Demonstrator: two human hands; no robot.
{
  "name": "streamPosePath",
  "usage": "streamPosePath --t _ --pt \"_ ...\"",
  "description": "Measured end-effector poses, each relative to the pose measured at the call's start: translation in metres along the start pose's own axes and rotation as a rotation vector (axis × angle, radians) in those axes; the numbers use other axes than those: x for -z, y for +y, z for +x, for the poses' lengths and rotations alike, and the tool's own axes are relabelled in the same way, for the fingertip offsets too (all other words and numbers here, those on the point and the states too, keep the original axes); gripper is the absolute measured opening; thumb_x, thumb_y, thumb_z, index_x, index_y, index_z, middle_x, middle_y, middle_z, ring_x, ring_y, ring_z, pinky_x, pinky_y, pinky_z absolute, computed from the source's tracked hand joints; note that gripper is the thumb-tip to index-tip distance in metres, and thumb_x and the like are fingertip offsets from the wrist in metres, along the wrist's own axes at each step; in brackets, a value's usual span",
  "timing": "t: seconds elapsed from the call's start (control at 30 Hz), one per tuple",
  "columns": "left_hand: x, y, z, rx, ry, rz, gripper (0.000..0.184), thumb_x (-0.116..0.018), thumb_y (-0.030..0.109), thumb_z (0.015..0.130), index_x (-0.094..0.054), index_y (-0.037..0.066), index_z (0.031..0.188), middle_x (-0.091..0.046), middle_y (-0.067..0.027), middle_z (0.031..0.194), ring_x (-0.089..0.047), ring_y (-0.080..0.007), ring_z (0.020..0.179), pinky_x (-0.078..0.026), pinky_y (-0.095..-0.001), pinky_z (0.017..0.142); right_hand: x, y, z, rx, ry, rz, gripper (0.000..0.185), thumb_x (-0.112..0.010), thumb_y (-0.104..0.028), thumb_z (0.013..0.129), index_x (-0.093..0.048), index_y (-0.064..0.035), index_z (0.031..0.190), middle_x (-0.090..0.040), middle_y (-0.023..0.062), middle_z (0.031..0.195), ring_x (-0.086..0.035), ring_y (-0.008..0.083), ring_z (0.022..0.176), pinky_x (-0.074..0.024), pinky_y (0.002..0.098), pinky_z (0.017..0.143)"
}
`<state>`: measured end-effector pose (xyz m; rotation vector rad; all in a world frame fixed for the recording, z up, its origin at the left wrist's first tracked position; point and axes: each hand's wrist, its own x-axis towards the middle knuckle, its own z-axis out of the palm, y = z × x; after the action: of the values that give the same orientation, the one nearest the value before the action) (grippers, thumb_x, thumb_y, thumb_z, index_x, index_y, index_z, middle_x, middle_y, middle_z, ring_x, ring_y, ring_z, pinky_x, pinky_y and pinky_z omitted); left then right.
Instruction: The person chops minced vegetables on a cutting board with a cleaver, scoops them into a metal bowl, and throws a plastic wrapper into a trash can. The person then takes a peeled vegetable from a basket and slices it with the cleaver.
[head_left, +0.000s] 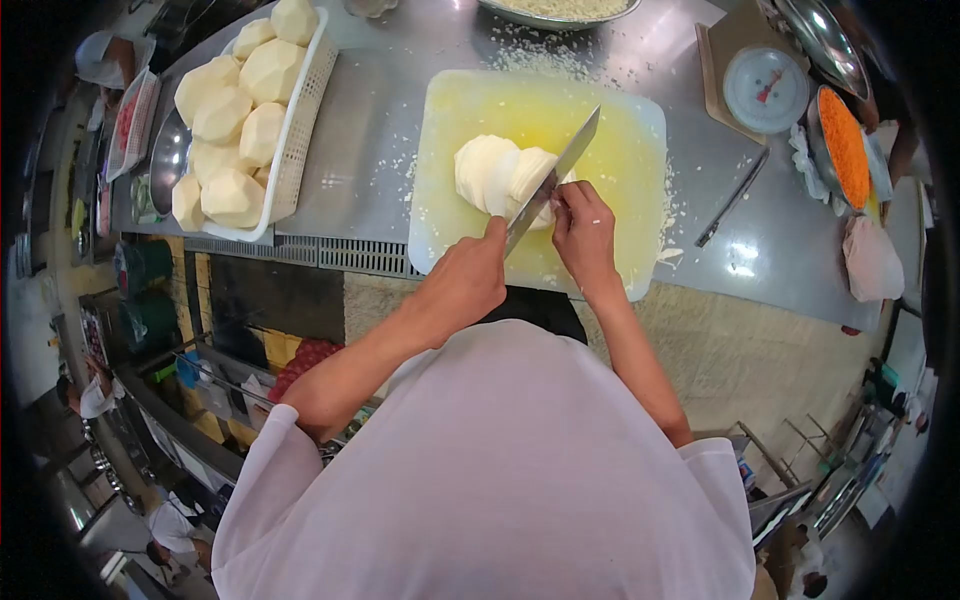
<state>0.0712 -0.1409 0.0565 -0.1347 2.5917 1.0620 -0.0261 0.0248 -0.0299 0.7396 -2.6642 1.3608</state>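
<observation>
A pale peeled vegetable (pixel 487 172), partly cut into thin slices, lies on the yellow-stained cutting board (pixel 450 110). My left hand (pixel 465 278) is closed round the handle of a knife (pixel 572 145), whose blade slants up to the right across the slices. On the blade's right side, my right hand (pixel 585 232) has its fingers bent and pressed together at the near right end of the vegetable, holding it. The blade partly hides the slices there.
A white basket (pixel 293 135) of peeled vegetables stands at left. A bowl of chopped pieces (pixel 560 8) is at the far edge. To the right are a scale (pixel 766 90), a metal tool (pixel 733 197) and a bowl of orange shreds (pixel 843 148). Several people are in the background.
</observation>
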Motion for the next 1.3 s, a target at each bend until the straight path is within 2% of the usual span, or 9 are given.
streamPosePath --t 0.17,0.2,0.27,0.37,0.53,0.97,1.17,1.27,1.3 --pt "-0.054 -0.025 0.045 0.017 0.059 0.006 0.020 -0.052 -0.006 0.086 -0.042 -0.008 0.103 -0.061 -0.0344 0.074 -0.062 -0.0541 0.077 -0.046 -0.0614 0.071 0.001 0.000 -0.002 -0.022 0.003 0.033 0.010 -0.063 0.007 0.085 -0.065 0.0019 0.094 -0.063 0.0192 0.089 -0.064 0.0402 0.081 -0.0518 0.0449 0.070" --pt "-0.064 -0.033 0.062 -0.052 0.111 0.000 0.020 -0.052 -0.007 0.085 -0.042 -0.008 0.103 -0.061 -0.0346 0.074 -0.062 -0.0543 0.077 -0.046 -0.0607 0.071 0.002 0.000 -0.002 -0.035 0.001 0.043 0.010 -0.063 0.007 0.085 -0.065 0.0017 0.094 -0.063 0.0192 0.089 -0.064 0.0402 0.081 -0.0516 0.0449 0.070" --pt "-0.067 -0.035 0.070 -0.120 0.179 -0.017 0.020 -0.051 -0.007 0.084 -0.043 -0.008 0.102 -0.061 -0.0348 0.074 -0.062 -0.0545 0.076 -0.047 -0.0601 0.070 0.003 0.002 -0.007 -0.033 -0.002 0.031 0.011 -0.063 0.007 0.085 -0.064 0.0016 0.094 -0.063 0.0194 0.089 -0.063 0.0402 0.080 -0.0512 0.0450 0.069" --pt "-0.038 -0.025 0.063 -0.186 0.155 -0.032 0.017 -0.052 -0.005 0.087 -0.043 -0.008 0.102 -0.061 -0.0351 0.073 -0.062 -0.0550 0.075 -0.047 -0.0598 0.069 0.004 0.003 -0.002 -0.023 0.011 0.012 0.012 -0.063 0.008 0.084 -0.063 0.0015 0.094 -0.062 0.0197 0.088 -0.063 0.0405 0.079 -0.0507 0.0454 0.069" --pt "0.000 0.008 0.017 0.035 -0.001 -0.035 0.017 -0.053 0.003 0.093 -0.043 -0.005 0.104 -0.061 -0.0337 0.072 -0.061 -0.0542 0.074 -0.046 -0.0603 0.070 0.005 0.003 -0.007 -0.011 0.024 -0.011 0.012 -0.063 0.008 0.084 -0.063 0.0021 0.095 -0.062 0.0199 0.088 -0.062 0.0411 0.078 -0.0505 0.0458 0.068" --pt "-0.032 -0.002 0.020 0.061 -0.058 0.037 0.021 -0.053 0.000 0.090 -0.041 -0.007 0.105 -0.061 -0.0348 0.074 -0.062 -0.0539 0.076 -0.047 -0.0596 0.068 0.005 0.009 -0.010 -0.053 0.025 0.010 0.012 -0.064 0.007 0.084 -0.063 0.0026 0.094 -0.062 0.0199 0.088 -0.063 0.0417 0.080 -0.0508 0.0458 0.069" --pt "-0.076 -0.037 0.077 -0.167 0.175 -0.075 0.022 -0.055 -0.001 0.088 -0.041 -0.008 0.104 -0.061 -0.0352 0.074 -0.062 -0.0544 0.077 -0.047 -0.0596 0.068 0.001 0.018 -0.014 -0.039 0.021 0.021 0.011 -0.066 0.006 0.082 -0.064 0.0014 0.092 -0.062 0.0187 0.087 -0.063 0.0400 0.078 -0.0505 0.0444 0.067" --pt "-0.056 -0.038 0.077 -0.192 0.160 -0.115 0.020 -0.058 0.001 0.089 -0.044 -0.006 0.102 -0.062 -0.0319 0.072 -0.064 -0.0503 0.071 -0.049 -0.0559 0.065 0.000 0.018 -0.017 -0.075 -0.022 0.029 0.012 -0.067 0.005 0.081 -0.066 0.0001 0.092 -0.062 0.0169 0.087 -0.063 0.0373 0.078 -0.0509 0.0417 0.068" --pt "-0.041 -0.033 0.065 -0.131 0.125 -0.179 0.020 -0.059 0.003 0.091 -0.047 -0.005 0.104 -0.061 -0.0289 0.070 -0.064 -0.0445 0.067 -0.050 -0.0524 0.063 0.001 0.018 -0.019 -0.123 -0.037 0.035 0.013 -0.068 0.004 0.081 -0.067 -0.0007 0.093 -0.063 0.0157 0.088 -0.064 0.0356 0.080 -0.0514 0.0401 0.069"
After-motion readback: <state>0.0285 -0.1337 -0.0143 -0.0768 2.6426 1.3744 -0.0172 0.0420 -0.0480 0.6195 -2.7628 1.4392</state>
